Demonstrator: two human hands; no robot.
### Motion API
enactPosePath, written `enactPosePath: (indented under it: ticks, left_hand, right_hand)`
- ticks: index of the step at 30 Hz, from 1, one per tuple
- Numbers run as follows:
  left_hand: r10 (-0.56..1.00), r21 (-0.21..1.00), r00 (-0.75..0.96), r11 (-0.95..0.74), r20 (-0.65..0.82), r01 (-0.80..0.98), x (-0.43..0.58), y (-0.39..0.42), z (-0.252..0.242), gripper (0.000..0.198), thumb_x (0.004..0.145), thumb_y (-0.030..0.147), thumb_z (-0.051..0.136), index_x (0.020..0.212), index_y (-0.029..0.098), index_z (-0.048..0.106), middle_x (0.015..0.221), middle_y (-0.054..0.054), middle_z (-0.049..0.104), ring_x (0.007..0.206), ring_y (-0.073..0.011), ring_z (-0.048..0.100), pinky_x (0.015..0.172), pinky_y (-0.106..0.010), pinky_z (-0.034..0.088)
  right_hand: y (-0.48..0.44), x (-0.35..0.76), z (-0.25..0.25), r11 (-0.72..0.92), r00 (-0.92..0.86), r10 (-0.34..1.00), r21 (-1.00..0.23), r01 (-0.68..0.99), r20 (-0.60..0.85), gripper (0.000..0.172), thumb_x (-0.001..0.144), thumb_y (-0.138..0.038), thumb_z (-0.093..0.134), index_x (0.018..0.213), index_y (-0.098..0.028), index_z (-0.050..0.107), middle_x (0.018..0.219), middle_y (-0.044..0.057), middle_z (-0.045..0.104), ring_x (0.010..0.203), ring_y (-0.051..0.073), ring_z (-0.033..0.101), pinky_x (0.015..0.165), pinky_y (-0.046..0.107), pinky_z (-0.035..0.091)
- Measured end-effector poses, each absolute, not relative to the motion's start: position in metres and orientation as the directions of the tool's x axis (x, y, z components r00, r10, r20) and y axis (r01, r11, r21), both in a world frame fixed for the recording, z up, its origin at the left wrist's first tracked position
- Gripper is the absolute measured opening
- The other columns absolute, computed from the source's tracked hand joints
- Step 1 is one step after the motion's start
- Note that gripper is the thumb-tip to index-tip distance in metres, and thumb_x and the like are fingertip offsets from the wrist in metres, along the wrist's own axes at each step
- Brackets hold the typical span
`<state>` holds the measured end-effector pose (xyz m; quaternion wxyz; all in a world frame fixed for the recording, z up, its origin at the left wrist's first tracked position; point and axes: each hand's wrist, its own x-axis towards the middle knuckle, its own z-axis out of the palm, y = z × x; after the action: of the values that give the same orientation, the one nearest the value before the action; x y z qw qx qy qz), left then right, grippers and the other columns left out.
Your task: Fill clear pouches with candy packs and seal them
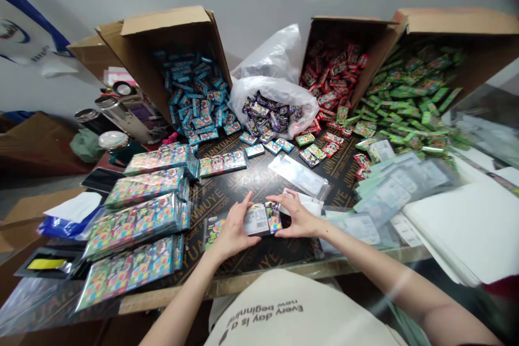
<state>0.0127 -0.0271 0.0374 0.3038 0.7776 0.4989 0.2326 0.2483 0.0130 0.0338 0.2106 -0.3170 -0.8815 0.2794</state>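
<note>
Low over the front of the table, my left hand [234,230] curls its thumb and fingers round a clear plastic sleeve [256,220] with a white barcode label. My right hand [298,217] grips a small purple printed box [274,217] by its ends, at the sleeve's right edge. Whether the box is partly inside the sleeve, I cannot tell. Part of a dark printed pack [213,230] shows left of my left hand. Beyond my right hand lie a white slip [308,204] and a flat clear sleeve [299,174].
Stacks of wrapped packs [133,227] line the left. Behind stand cartons of blue boxes [198,100], red boxes [336,73] and green boxes [417,94], with a plastic bag [267,73] of purple boxes between. Sleeves [393,189] and white sheets [450,227] lie right.
</note>
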Motion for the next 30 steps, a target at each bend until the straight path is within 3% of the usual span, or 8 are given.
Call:
enactPosePath:
  ticks: [4, 7, 13, 16, 19, 23, 27, 30]
  left_hand:
    - [0.912, 0.708, 0.404, -0.33, 0.069, 0.624, 0.016, -0.022, 0.038, 0.101, 0.058, 0.021, 0.069, 0.138, 0.026, 0.009, 0.129, -0.008, 0.043, 0.118, -0.0249, 0.042, 0.103, -0.045, 0.026]
    - [0.944, 0.728, 0.322, -0.273, 0.076, 0.629, 0.015, -0.017, 0.038, 0.099, 0.06, 0.023, 0.068, 0.139, 0.026, 0.008, 0.124, -0.008, 0.046, 0.114, -0.0235, 0.046, 0.098, -0.041, 0.033]
    - [0.952, 0.725, 0.303, -0.232, 0.034, 0.649, 0.016, -0.011, 0.029, 0.101, 0.06, 0.025, 0.068, 0.139, 0.025, 0.006, 0.121, -0.007, 0.047, 0.112, -0.0224, 0.047, 0.097, -0.038, 0.035]
    - [0.948, 0.681, 0.318, -0.251, 0.029, 0.688, 0.015, -0.011, 0.02, 0.098, 0.06, 0.022, 0.066, 0.139, 0.024, 0.009, 0.121, -0.007, 0.047, 0.111, -0.0226, 0.046, 0.097, -0.038, 0.034]
    - [0.931, 0.616, 0.364, -0.302, 0.027, 0.728, 0.014, -0.011, 0.011, 0.092, 0.06, 0.019, 0.063, 0.138, 0.023, 0.015, 0.122, -0.008, 0.046, 0.11, -0.0237, 0.044, 0.096, -0.039, 0.033]
    - [0.925, 0.556, 0.378, -0.333, 0.037, 0.761, 0.012, -0.01, 0.004, 0.088, 0.059, 0.017, 0.061, 0.137, 0.024, 0.021, 0.12, -0.008, 0.047, 0.11, -0.0262, 0.043, 0.096, -0.042, 0.032]
    - [0.926, 0.55, 0.374, -0.338, 0.05, 0.764, 0.011, -0.01, 0.002, 0.085, 0.06, 0.017, 0.059, 0.136, 0.025, 0.022, 0.12, -0.007, 0.047, 0.11, -0.0264, 0.042, 0.095, -0.043, 0.032]
    - [0.925, 0.555, 0.376, -0.339, 0.051, 0.76, 0.01, -0.009, 0.001, 0.086, 0.06, 0.018, 0.059, 0.136, 0.025, 0.021, 0.12, -0.007, 0.046, 0.11, -0.0266, 0.041, 0.095, -0.043, 0.032]
  right_hand:
    - [0.014, 0.245, 0.038, 0.664, -0.707, 0.678, -0.578, 0.473, 0.201, 0.101, 0.06, -0.059, 0.065, 0.138, -0.022, 0.013, 0.137, 0.014, 0.035, 0.126, 0.03, 0.03, 0.103, 0.051, 0.007]
    - [0.005, 0.238, 0.038, 0.602, -0.569, 0.779, -0.572, 0.557, 0.264, 0.107, 0.059, -0.064, 0.062, 0.14, -0.021, 0.007, 0.133, 0.015, 0.04, 0.128, 0.031, 0.026, 0.103, 0.051, 0.005]
    - [0.026, 0.244, 0.036, 0.577, -0.495, 0.814, -0.518, 0.632, 0.304, 0.067, 0.08, -0.05, 0.049, 0.136, -0.026, 0.022, 0.128, 0.009, 0.048, 0.117, 0.023, 0.042, 0.102, 0.047, 0.01]
    - [0.082, 0.282, 0.028, 0.252, -0.094, 0.93, -0.427, 0.868, 0.355, 0.066, 0.078, -0.051, 0.05, 0.133, -0.022, 0.03, 0.127, 0.013, 0.046, 0.118, 0.028, 0.038, 0.096, 0.045, 0.019]
    - [0.14, 0.328, 0.014, -0.096, 0.199, 0.941, -0.347, 0.933, 0.275, 0.079, 0.071, -0.06, 0.051, 0.134, -0.019, 0.029, 0.127, 0.017, 0.043, 0.117, 0.034, 0.033, 0.091, 0.048, 0.022]
    - [0.175, 0.362, -0.003, -0.11, 0.144, 0.985, -0.303, 0.947, 0.092, 0.068, 0.074, -0.059, 0.046, 0.13, -0.021, 0.037, 0.116, 0.015, 0.05, 0.111, 0.033, 0.038, 0.088, 0.048, 0.025]
    - [0.177, 0.369, -0.009, -0.067, 0.088, 0.995, -0.305, 0.95, 0.057, 0.067, 0.06, -0.058, 0.062, 0.118, -0.024, 0.051, 0.111, 0.012, 0.052, 0.106, 0.032, 0.042, 0.086, 0.045, 0.029]
    - [0.179, 0.378, -0.004, -0.104, 0.137, 0.987, -0.313, 0.944, 0.085, 0.061, 0.068, -0.053, 0.056, 0.121, -0.025, 0.047, 0.118, 0.012, 0.046, 0.112, 0.032, 0.037, 0.088, 0.047, 0.027]
